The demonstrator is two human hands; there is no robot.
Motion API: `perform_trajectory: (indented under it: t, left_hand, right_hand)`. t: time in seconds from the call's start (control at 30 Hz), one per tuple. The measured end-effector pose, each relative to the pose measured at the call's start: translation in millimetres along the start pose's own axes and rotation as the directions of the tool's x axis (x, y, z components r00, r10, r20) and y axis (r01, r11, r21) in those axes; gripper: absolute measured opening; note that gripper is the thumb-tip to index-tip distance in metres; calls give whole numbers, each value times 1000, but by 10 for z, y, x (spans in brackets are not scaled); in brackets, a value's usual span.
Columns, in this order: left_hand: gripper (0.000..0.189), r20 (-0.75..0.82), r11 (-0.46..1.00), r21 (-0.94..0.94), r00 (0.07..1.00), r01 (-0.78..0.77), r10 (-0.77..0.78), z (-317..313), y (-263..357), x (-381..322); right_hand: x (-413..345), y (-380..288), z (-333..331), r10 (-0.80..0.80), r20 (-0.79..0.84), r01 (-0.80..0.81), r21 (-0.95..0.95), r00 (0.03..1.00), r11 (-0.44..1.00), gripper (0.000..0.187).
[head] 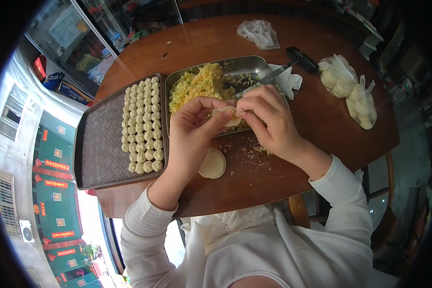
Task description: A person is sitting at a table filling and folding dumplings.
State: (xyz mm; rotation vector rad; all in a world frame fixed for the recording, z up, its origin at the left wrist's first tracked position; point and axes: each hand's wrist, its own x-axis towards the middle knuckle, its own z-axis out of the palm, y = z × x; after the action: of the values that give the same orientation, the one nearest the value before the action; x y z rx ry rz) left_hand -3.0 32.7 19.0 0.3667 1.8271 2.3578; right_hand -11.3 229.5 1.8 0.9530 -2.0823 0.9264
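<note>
Between my two hands is a dough wrapper point(232, 121), partly folded up around some filling. My left hand point(201, 120) holds it from the left, thumb across its front. My right hand point(268, 115) pinches its right edge between thumb and fingertips. Both hands hover over the near side of a metal tray point(266, 61) heaped with yellow-and-green crumbly filling point(198, 84). Below them, a round stack of dough wrappers point(213, 163) lies on the wooden table point(273, 190); how many it holds I cannot tell. Scattered filling crumbs point(257, 149) lie to its right.
Left of the filling, a dark baking tray point(100, 133) carries rows of pleated dumplings point(142, 126) along its right side. A black-handled spatula point(298, 60) rests across the metal tray's far right rim, beside crumpled white tissue point(291, 81). Tied plastic bags of dough point(347, 86) lie farther right.
</note>
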Motion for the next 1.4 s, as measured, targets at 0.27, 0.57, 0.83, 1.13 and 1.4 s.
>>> perform_trajectory:
  t: [0.27,0.57,0.83,1.13,1.4]
  left_hand:
    - [16,30,999,41,999,-12,11,-18,-11,16]
    - [16,64,999,6,997,52,-53,-59,-20,26]
    - [16,60,997,11,995,77,-78,-56,-4,20]
    - [18,11,997,-27,998,66,-66,-41,-9,21]
    - [15,6,999,0,999,42,-42,-48,-22,18]
  right_hand:
    - [-2,22,2,-57,-57,54,-46,997,997,19]
    - [37,-35,-4,29,-121,-25,35,992,999,18]
    - [10,-9,1,28,-98,-22,56,995,998,15]
    - [7,-12,23,46,-33,-44,62,998,997,12]
    - [2,9,25,65,-6,-64,89,998,994,8]
